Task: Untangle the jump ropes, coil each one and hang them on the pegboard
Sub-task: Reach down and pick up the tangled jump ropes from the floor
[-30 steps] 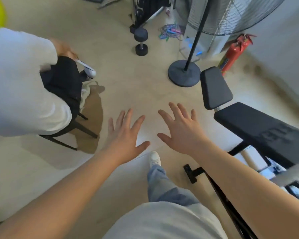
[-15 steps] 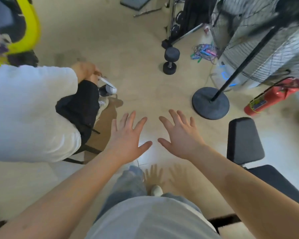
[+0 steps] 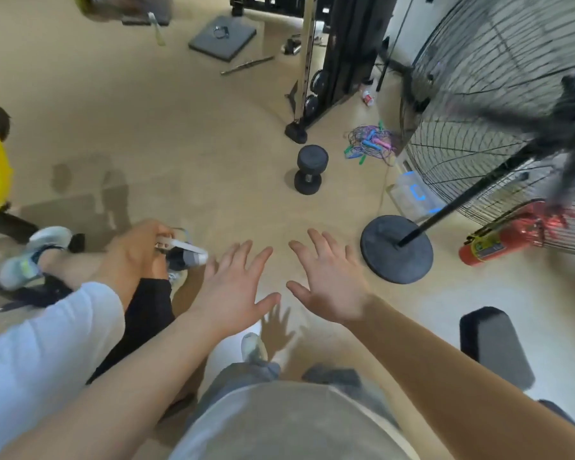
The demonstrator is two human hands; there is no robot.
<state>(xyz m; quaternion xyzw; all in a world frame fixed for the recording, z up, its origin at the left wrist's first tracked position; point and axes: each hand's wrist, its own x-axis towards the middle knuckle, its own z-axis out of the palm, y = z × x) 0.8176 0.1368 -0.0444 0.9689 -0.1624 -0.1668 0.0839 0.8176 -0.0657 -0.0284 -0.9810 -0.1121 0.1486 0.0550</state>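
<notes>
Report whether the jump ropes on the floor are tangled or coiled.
Tangled: the jump ropes lie in one loose heap, cords and handles crossing.

Dumbbell point(image 3: 310, 174), fan base point(image 3: 396, 249) flank bare floor point(image 3: 186, 134) ahead

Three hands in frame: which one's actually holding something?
The white-sleeved bystander's hand, gripping a white object. The wearer's left hand and right hand are spread open, empty.
</notes>
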